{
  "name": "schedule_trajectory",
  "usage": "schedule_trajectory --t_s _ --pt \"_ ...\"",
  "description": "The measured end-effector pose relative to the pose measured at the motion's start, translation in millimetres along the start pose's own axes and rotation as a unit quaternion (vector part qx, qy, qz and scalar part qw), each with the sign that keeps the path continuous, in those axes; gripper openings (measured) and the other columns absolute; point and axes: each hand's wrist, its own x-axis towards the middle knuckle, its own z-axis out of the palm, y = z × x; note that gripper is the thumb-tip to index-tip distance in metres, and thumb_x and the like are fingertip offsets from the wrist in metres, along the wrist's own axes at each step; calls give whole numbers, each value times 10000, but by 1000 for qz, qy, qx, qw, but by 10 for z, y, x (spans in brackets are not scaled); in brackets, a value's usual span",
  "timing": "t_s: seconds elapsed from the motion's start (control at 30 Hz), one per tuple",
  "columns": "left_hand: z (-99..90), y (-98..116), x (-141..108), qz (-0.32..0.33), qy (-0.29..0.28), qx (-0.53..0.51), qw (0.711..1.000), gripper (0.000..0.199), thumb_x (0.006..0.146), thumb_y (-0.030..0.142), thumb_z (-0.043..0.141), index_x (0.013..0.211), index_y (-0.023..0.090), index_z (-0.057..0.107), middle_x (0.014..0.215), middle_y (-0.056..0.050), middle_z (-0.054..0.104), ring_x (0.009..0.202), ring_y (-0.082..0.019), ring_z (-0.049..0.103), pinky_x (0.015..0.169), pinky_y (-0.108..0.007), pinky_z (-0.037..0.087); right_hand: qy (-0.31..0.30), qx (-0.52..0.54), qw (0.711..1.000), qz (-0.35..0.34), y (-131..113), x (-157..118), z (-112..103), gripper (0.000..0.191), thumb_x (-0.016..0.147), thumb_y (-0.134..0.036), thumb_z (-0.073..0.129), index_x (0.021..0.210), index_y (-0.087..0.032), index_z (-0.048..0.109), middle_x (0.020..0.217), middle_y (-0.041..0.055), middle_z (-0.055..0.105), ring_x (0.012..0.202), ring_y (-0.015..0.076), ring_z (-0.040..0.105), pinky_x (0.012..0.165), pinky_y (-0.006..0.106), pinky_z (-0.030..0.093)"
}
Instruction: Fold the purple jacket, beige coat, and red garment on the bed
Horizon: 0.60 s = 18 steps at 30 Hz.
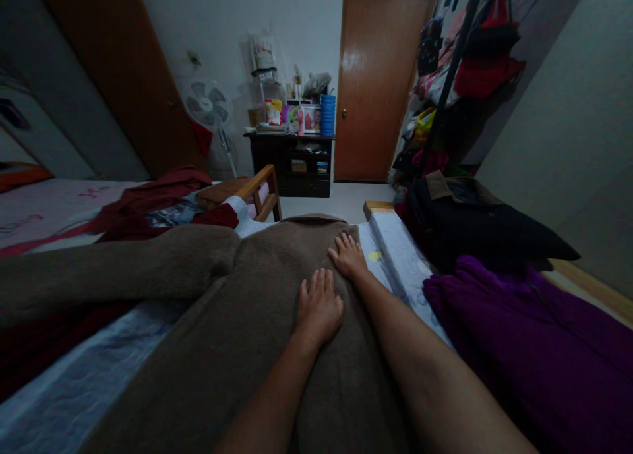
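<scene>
A brown fleecy coat (267, 296) lies spread on the bed, its collar at the far end and one long sleeve stretched out to the left. My left hand (320, 306) rests flat on the middle of the coat, palm down, fingers extended. Farther up and to the right, my right hand (349, 256) also lies flat on the fabric near the shoulder, with its fingers spread. Neither hand grips anything. The right side of the coat is partly covered by my right forearm, and no second sleeve shows.
Beside the coat on the right lie a purple garment (524, 348) and a stack of dark folded clothes (475, 223). Dark red clothes (148, 203) are heaped on the left. Beyond the bed stand a wooden chair (270, 194), a white fan (210, 105) and a black cabinet (262, 161).
</scene>
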Motion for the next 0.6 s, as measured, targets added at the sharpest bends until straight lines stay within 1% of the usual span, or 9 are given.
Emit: schedule_trajectory --t_s 0.1,0.27,0.43,0.5,0.6 --pt "-8 -1 2 -1 -6 1 1000 616 909 332 365 1487 123 337 1550 -136 347 1446 -275 266 1169 -509 197 2 -4 1000 16 8 73 -2 694 964 -570 283 1532 -172 261 1619 84 149 1486 269 88 1177 451 104" --pt "-21 7 -1 -2 -11 2 1000 620 908 329 368 1489 114 334 1549 -144 345 1443 -284 270 1164 -513 205 -2 -5 999 32 25 182 -8 715 951 -588 289 1534 -174 256 1620 72 150 1484 287 81 1171 469 121" --pt "2 5 -7 -4 -6 -3 1000 623 915 335 355 1495 110 320 1560 -145 322 1450 -281 255 1167 -507 202 6 -4 999 35 1 238 -5 695 943 -564 336 1517 -176 292 1611 71 197 1471 305 125 1164 483 137" --pt "22 0 -6 -3 -4 -2 1000 628 916 337 353 1498 106 313 1563 -148 315 1453 -281 246 1168 -506 201 43 -15 998 35 -38 235 -1 662 931 -519 399 1492 -173 333 1597 86 237 1449 315 182 1153 478 168" --pt "41 -5 -2 -1 -5 -2 1000 631 918 339 350 1502 102 303 1567 -145 307 1455 -285 237 1169 -512 198 132 -25 990 44 -107 215 -4 575 903 -436 484 1394 -140 441 1506 159 374 1349 326 337 1096 455 278"
